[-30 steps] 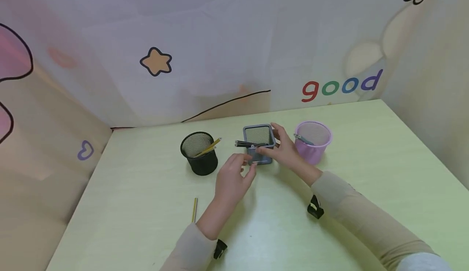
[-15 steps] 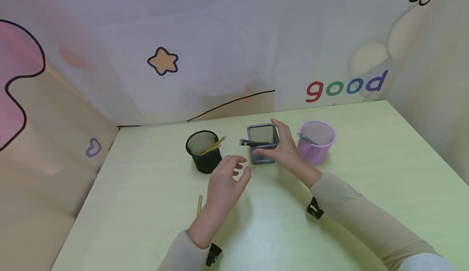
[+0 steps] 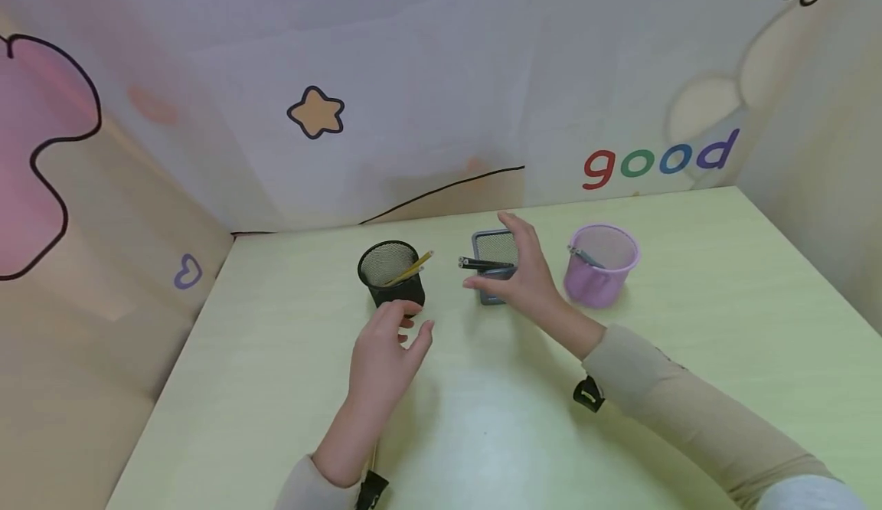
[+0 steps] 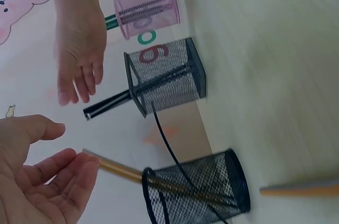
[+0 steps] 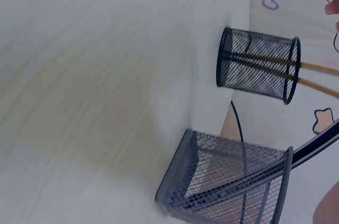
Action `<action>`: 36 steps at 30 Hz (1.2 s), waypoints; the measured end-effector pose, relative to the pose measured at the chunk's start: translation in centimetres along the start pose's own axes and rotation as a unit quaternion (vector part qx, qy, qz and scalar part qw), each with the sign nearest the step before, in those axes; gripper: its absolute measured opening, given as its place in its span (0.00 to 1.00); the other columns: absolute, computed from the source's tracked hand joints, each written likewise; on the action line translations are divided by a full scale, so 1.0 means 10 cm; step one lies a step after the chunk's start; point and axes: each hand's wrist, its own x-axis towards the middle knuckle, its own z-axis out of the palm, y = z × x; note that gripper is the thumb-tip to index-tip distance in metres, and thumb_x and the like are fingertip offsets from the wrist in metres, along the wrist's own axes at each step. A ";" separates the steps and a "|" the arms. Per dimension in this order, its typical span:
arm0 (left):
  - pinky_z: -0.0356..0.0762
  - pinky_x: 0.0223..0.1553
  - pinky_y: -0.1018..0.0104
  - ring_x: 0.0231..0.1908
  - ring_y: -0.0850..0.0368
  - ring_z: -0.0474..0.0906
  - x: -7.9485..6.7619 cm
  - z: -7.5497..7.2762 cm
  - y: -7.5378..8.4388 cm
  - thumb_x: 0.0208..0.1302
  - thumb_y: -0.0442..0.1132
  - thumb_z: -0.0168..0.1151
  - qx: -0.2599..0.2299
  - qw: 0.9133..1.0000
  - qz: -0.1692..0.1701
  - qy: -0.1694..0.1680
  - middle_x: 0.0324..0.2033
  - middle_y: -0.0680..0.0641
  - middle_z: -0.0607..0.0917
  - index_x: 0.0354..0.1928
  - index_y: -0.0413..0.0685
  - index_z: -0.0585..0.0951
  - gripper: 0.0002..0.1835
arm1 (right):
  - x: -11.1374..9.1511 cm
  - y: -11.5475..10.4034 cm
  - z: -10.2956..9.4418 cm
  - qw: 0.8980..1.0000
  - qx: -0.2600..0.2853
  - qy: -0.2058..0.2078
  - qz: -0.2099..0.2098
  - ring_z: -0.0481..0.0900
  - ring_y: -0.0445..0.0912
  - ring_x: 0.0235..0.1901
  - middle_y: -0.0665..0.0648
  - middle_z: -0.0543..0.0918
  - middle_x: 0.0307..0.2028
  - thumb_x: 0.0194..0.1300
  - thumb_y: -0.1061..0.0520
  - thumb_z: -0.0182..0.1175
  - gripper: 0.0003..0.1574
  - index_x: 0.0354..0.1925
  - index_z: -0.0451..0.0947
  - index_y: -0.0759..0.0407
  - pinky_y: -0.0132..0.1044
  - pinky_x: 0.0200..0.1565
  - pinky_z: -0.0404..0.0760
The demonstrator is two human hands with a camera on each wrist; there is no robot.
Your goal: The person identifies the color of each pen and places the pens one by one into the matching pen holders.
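Note:
My left hand (image 3: 386, 357) hovers in front of the round black mesh pen holder (image 3: 400, 292), its thumb and fingers apart with nothing between them. Two yellow pencils (image 4: 119, 171) lean in that holder. My right hand (image 3: 534, 276) is over the square grey mesh holder (image 3: 491, 297), thumb and fingers spread and holding nothing. Black pencils (image 4: 108, 105) stick out of the grey holder, tilted left. Part of this holder is hidden by the right hand in the head view. A single yellow pencil (image 4: 299, 189) lies on the table, mostly behind the left wrist in the head view.
To the right of the grey holder stands a pink mesh holder (image 3: 596, 284) with green pencils (image 3: 584, 256) in it. A pale green table (image 3: 689, 326) carries everything. Behind it hangs a printed backdrop (image 3: 427, 96) with a star and coloured letters.
My left hand has drawn away from the grey holder, moving left toward the black one. My right hand has lifted off the grey holder's rim and spread wider. The head view has shifted slightly left.

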 end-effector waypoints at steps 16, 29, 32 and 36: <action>0.77 0.33 0.57 0.36 0.48 0.80 -0.22 -0.20 -0.29 0.57 0.38 0.65 0.052 0.983 -0.152 -0.085 0.38 0.42 0.82 0.43 0.39 0.78 0.14 | -0.21 -0.25 0.23 0.994 0.054 -0.025 -0.090 0.57 0.55 0.69 0.64 0.61 0.68 0.38 0.64 0.78 0.63 0.69 0.56 0.65 0.52 0.68 0.59; 0.73 0.31 0.60 0.32 0.52 0.76 -0.43 -0.18 -0.48 0.52 0.39 0.69 0.052 0.954 -0.235 -0.177 0.35 0.43 0.79 0.45 0.36 0.75 0.20 | -0.33 -0.24 0.40 0.979 0.070 -0.039 -0.189 0.61 0.56 0.66 0.67 0.65 0.65 0.32 0.64 0.80 0.63 0.66 0.59 0.69 0.52 0.63 0.66; 0.74 0.33 0.59 0.33 0.51 0.75 -0.46 -0.18 -0.51 0.52 0.38 0.70 0.055 0.951 -0.241 -0.186 0.34 0.42 0.78 0.45 0.36 0.75 0.21 | -0.36 -0.22 0.44 0.978 0.075 -0.046 -0.191 0.62 0.54 0.65 0.66 0.66 0.64 0.32 0.64 0.80 0.63 0.66 0.60 0.68 0.50 0.62 0.68; 0.73 0.33 0.60 0.32 0.51 0.72 -0.48 -0.16 -0.54 0.51 0.37 0.71 0.050 0.944 -0.256 -0.205 0.32 0.43 0.77 0.44 0.35 0.74 0.21 | -0.39 -0.20 0.48 0.979 0.074 -0.055 -0.184 0.64 0.55 0.64 0.66 0.66 0.64 0.33 0.64 0.80 0.62 0.66 0.60 0.68 0.52 0.61 0.69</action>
